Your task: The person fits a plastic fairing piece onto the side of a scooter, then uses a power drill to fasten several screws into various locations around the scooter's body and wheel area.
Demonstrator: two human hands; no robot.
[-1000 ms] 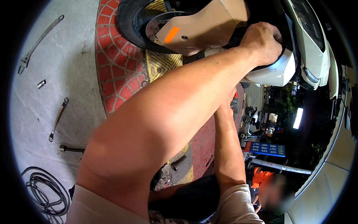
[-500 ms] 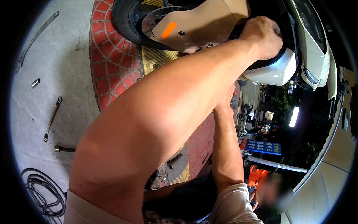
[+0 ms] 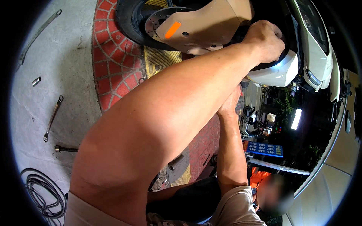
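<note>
My left hand (image 3: 265, 40) is at the front of a scooter, its fingers curled in against a dark recess above the white body panel (image 3: 277, 71). Whatever it grips is hidden by the hand. Below and partly behind my left forearm, my right hand (image 3: 230, 102) is under the same panel; its fingers are out of sight. Beside the hands is the scooter's beige fork cover (image 3: 205, 28) with an orange reflector (image 3: 173, 30). A drilled brake disc (image 3: 152, 24) and black tyre (image 3: 130, 28) are to its left.
On the grey ground at left lie a ring spanner (image 3: 53, 118), a long curved bar (image 3: 37, 35), a socket (image 3: 36, 81), a threaded tool (image 3: 64, 149) and a coiled cable (image 3: 43, 196). A person in orange (image 3: 260, 179) is at lower right, near a blue sign (image 3: 266, 148).
Both hands stay in nearly the same place. The view has shifted slightly, and my right hand shows a little more beyond my left forearm.
</note>
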